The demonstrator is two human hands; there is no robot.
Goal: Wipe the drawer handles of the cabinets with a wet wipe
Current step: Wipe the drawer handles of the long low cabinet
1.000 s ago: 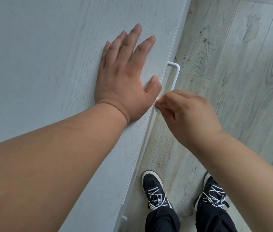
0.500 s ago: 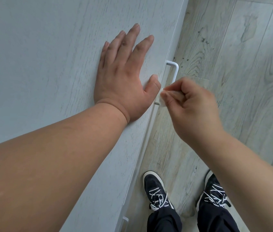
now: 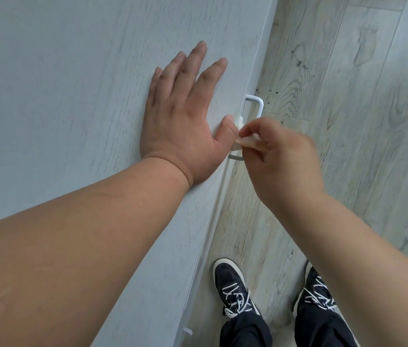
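A pale wood-grain cabinet [image 3: 73,83] fills the left of the view, seen from above. A white bar drawer handle [image 3: 256,102] sticks out from its front edge. My left hand [image 3: 183,116] lies flat on the cabinet top, fingers spread, thumb at the edge. My right hand [image 3: 280,156] pinches a small white wet wipe [image 3: 244,139] and presses it against the middle of the handle. The hand hides the handle's lower part, apart from a short stub. A second handle [image 3: 188,331] peeks out at the bottom.
Light grey wood-plank floor [image 3: 348,96] runs along the right of the cabinet. My two feet in black shoes with white laces [image 3: 233,291] stand on it close to the cabinet front.
My right hand, which had lifted slightly off the handle half a second ago, is back against it with the wipe. The left hand has stayed flat on the cabinet top.
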